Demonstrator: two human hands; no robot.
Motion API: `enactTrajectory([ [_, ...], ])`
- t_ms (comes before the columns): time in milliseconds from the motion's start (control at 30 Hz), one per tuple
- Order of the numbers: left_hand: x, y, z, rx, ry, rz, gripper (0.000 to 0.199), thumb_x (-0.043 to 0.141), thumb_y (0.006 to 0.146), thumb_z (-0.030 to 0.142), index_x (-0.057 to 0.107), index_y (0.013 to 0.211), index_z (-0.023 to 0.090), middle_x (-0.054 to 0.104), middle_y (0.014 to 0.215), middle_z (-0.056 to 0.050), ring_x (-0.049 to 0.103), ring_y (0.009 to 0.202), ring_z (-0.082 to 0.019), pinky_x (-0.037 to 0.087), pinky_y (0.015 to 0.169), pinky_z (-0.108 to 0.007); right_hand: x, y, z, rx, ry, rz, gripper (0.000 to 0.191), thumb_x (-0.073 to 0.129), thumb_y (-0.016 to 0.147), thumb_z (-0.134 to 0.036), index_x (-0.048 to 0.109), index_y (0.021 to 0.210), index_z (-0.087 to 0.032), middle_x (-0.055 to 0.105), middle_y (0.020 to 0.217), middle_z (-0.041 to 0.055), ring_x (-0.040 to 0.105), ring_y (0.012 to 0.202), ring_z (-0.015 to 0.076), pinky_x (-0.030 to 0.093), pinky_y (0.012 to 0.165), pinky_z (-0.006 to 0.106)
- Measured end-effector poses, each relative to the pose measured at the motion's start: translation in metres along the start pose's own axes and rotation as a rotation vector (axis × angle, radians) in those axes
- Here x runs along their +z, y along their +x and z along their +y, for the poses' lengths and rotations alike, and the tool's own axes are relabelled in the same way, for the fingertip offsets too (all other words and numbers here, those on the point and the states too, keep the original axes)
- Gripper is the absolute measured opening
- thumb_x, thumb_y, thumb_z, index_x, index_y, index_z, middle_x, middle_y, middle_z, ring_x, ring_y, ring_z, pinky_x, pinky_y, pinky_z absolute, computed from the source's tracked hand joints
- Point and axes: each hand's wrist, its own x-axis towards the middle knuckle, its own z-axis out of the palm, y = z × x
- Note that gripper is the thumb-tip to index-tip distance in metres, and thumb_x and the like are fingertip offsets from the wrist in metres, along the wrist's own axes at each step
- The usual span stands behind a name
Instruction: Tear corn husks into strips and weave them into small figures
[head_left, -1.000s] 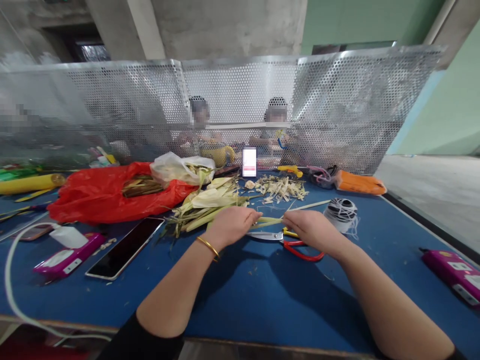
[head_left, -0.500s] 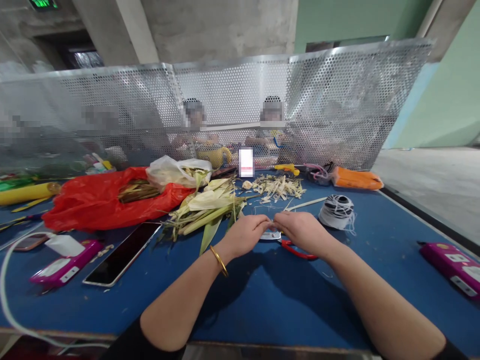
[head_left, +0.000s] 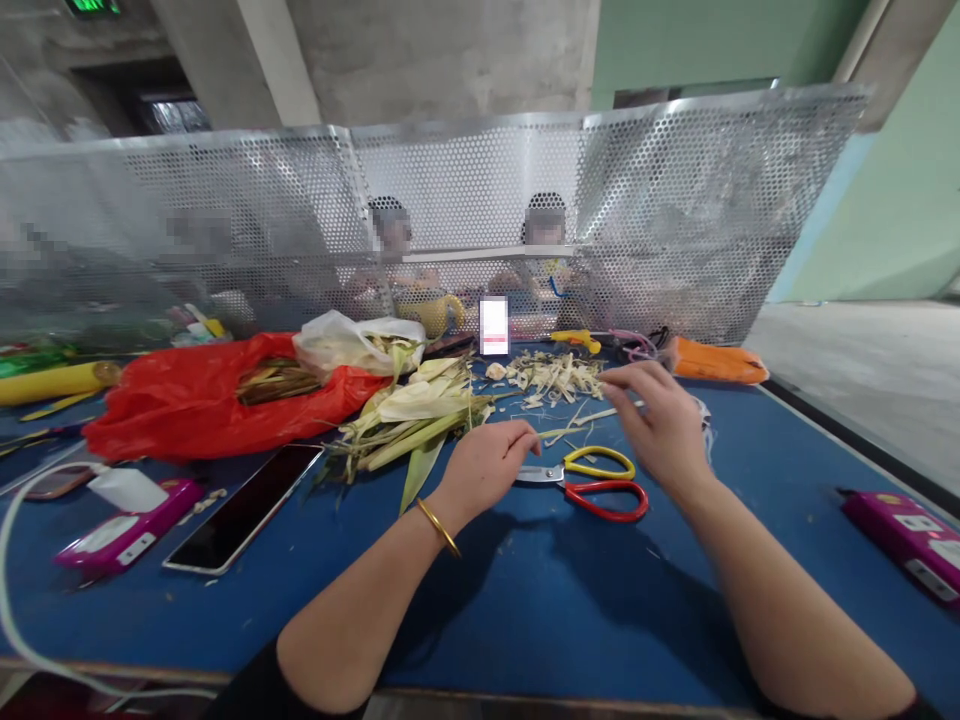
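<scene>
My left hand, a gold bangle at its wrist, is closed with the fingers curled. A thin pale-green corn husk strip sticks out from its fingertips to the right. My right hand is raised near the husk scraps, thumb and forefinger pinched together; anything between them is too small to make out. Below and between the hands lie scissors with one yellow and one red handle, their blade tips partly hidden by my left hand. Behind my right hand, the white string spool is mostly covered.
Corn husks lie left of centre beside a red plastic bag. Shredded scraps are piled behind the hands. A phone and purple power strips lie on the blue table. A perforated metal screen stands behind; people sit beyond it.
The hands were together over the scissors. My right hand has moved right and away from me, uncovering the scissor handles and hiding most of the spool. My left hand has barely moved.
</scene>
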Motion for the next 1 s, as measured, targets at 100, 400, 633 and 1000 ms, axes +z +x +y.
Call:
enactTrajectory([
  [100, 0.004, -0.001, 0.0, 0.04, 0.075, 0.017, 0.029, 0.038, 0.092, 0.029, 0.063, 0.081, 0.021, 0.067, 0.082, 0.0, 0.058, 0.076, -0.016, 0.035, 0.065, -0.025, 0.013, -0.008, -0.016, -0.248, 0.044, -0.246, 0.018, 0.055, 0.089, -0.033, 0.065, 0.099, -0.022, 0.07, 0.097, 0.0061, 0.061, 0.096, 0.0215, 0.038, 0.092, 0.038],
  [400, 0.003, 0.0, -0.006, 0.033, 0.022, -0.082, 0.034, 0.037, 0.093, 0.038, 0.067, 0.089, 0.023, 0.068, 0.082, -0.001, 0.059, 0.076, -0.017, 0.037, 0.064, -0.025, 0.023, -0.016, -0.018, -0.301, 0.055, -0.449, 0.023, 0.044, 0.092, -0.018, 0.065, 0.084, -0.021, 0.07, 0.077, 0.001, 0.061, 0.077, 0.0153, 0.026, 0.102, 0.041],
  [633, 0.006, 0.002, -0.01, -0.063, -0.253, -0.2, 0.03, 0.043, 0.089, 0.035, 0.067, 0.08, 0.02, 0.054, 0.055, 0.002, 0.049, 0.055, -0.013, 0.033, 0.053, -0.023, 0.022, -0.016, -0.025, -0.397, -0.052, -0.464, 0.028, 0.042, 0.088, -0.009, 0.066, 0.08, -0.021, 0.066, 0.072, 0.0012, 0.058, 0.076, 0.0156, 0.023, 0.104, 0.039],
  [1000, 0.006, 0.008, -0.016, -0.518, -1.269, -0.038, 0.015, 0.051, 0.085, 0.026, 0.058, 0.079, 0.013, 0.047, 0.06, 0.005, 0.033, 0.038, -0.001, 0.026, 0.036, -0.013, -0.005, -0.019, -0.003, 0.122, -0.19, -0.527, 0.015, 0.051, 0.088, -0.029, 0.061, 0.095, -0.02, 0.067, 0.087, 0.0047, 0.06, 0.075, 0.019, 0.039, 0.063, 0.027],
])
